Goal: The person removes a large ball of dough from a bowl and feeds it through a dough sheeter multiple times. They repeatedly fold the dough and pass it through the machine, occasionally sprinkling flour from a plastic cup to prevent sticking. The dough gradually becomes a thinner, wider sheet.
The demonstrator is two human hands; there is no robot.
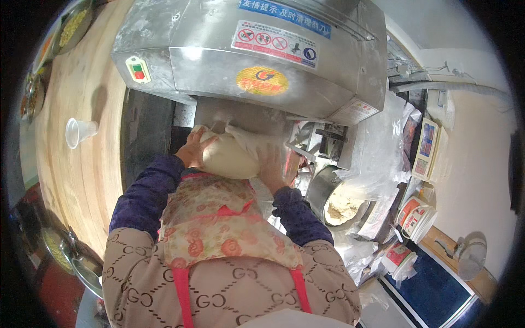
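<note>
A large, pale lump of dough (pixel 232 157) lies at the mouth of a steel dough-rolling machine (pixel 205 68), close to my apron. My left hand (pixel 192 147) holds its left side, thumb and fingers spread over the surface. Against the right side rests my right hand (pixel 272 167), somewhat blurred, so its fingertips are hard to make out. A raised flap of dough lies along the top of the lump. Beyond it, the machine's metal feed plate (pixel 208 112) runs under the hood, which hides the rollers.
On the left, a plastic cup (pixel 81 132) lies on its side on a wooden table (pixel 65 180). Red and green buttons (pixel 138 70) sit on the machine's front. To my right are a metal pot (pixel 322 194) with pale, crumbly contents, plastic sheeting (pixel 377 153) and a white tub (pixel 416 218).
</note>
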